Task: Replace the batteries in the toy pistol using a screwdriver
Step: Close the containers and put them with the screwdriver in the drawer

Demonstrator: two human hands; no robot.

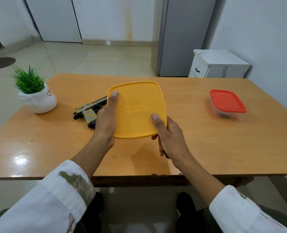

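Observation:
A square yellow lid (136, 109) is held above the wooden table (198, 140), tilted toward me. My left hand (106, 121) grips its left edge, thumb on top. At the lid's near right corner my right hand (168, 137) grips it, thumb on top; a dark object pokes out under that palm, too hidden to name. The toy pistol (87, 113), yellow camouflage with black parts, lies on the table left of the lid, partly hidden behind my left hand. No screwdriver or batteries can be seen.
A small clear container with a red lid (227, 102) stands at the right of the table, something dark inside. A white pot with a green plant (36, 96) sits at the far left corner. A white cabinet (218, 64) stands beyond the table.

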